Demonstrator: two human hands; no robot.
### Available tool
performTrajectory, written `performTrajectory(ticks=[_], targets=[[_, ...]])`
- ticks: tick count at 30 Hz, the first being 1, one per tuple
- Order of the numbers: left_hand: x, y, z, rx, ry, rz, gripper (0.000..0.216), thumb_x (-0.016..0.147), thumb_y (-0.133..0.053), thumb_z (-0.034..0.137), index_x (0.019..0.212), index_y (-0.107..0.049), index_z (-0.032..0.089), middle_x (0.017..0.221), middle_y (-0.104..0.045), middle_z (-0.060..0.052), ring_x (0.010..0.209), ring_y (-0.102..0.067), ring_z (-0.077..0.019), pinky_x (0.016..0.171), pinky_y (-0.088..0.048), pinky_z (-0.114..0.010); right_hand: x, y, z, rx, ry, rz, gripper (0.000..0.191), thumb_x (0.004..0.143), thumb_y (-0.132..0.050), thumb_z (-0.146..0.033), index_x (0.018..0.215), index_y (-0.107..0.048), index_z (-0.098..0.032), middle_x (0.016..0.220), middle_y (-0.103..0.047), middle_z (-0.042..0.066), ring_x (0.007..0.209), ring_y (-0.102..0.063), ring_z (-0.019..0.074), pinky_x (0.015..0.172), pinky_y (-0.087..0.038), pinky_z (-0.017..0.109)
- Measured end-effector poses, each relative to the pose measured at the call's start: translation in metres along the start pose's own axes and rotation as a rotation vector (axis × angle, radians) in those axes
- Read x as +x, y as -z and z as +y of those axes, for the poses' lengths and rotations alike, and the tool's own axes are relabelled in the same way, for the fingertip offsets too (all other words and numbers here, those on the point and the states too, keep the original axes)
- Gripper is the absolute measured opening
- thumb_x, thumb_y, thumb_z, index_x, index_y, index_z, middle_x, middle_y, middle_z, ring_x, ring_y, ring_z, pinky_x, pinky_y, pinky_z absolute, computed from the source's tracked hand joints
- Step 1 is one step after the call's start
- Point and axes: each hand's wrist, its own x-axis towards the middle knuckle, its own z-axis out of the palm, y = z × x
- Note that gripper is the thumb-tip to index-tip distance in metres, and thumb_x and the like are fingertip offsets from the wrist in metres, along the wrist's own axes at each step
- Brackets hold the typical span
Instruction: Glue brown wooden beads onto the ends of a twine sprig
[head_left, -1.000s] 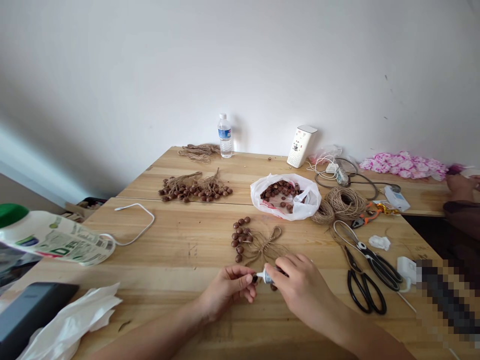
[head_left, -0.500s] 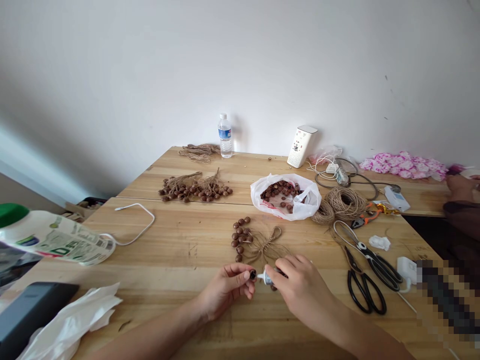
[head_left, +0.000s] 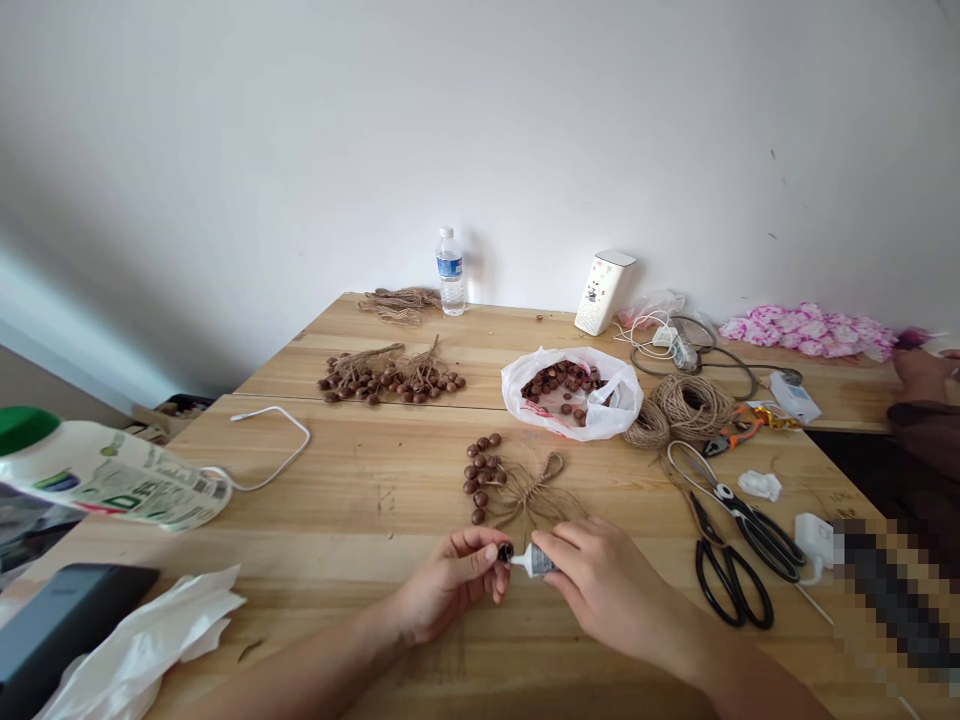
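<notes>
Head view: well in front of the white plastic bag of brown nuts point(head_left: 624, 400), the left hand point(head_left: 450, 582) pinches a small dark brown round nut point(head_left: 505, 552) between thumb and fingertips. The right hand point(head_left: 604, 585) is closed around a small white glue tube point(head_left: 534, 561), its nozzle touching the nut. Between the bag and the hands lies a jute-twine bundle tied with nuts point(head_left: 517, 485). The nut looks light, hard and smooth, apt to slip: take it by its sides. The tube seems soft: hold its body.

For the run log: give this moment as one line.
left hand: pinches brown bead | right hand: holds small white tube, nozzle at bead | near: beaded twine bundle | surface: wooden table
</notes>
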Motion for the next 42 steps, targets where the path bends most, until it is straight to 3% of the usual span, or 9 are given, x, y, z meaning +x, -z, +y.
performTrajectory(ticks=[10, 42], targets=[[-0.0005, 0.0011, -0.001, -0.01, -0.002, -0.003, 0.017, 0.07, -0.075, 0.024, 0.084, -0.073, 0.015, 0.065, -0.069, -0.004, 0.052, -0.059, -0.0114, 0.052, -0.04, -0.023, -0.001, 0.0038, 0.0009, 0.044, -0.017, -0.022, 0.024, 0.086, -0.055, -0.018, 0.11, -0.058, -0.02, 0.089, -0.063, 0.004, 0.08, -0.056, 0.0196, 0.07, -0.037, 0.028], [-0.0004, -0.0033, 0.0012, 0.022, 0.044, 0.041, 0.018, 0.068, -0.077, 0.024, 0.08, -0.071, 0.013, 0.067, -0.067, -0.004, 0.054, -0.062, -0.0133, 0.051, -0.046, -0.025, -0.0026, 0.0006, -0.0003, -0.081, -0.009, 0.049, 0.022, 0.085, -0.056, -0.015, 0.107, -0.059, -0.02, 0.087, -0.062, 0.005, 0.081, -0.055, 0.0204, 0.071, -0.037, 0.031]])
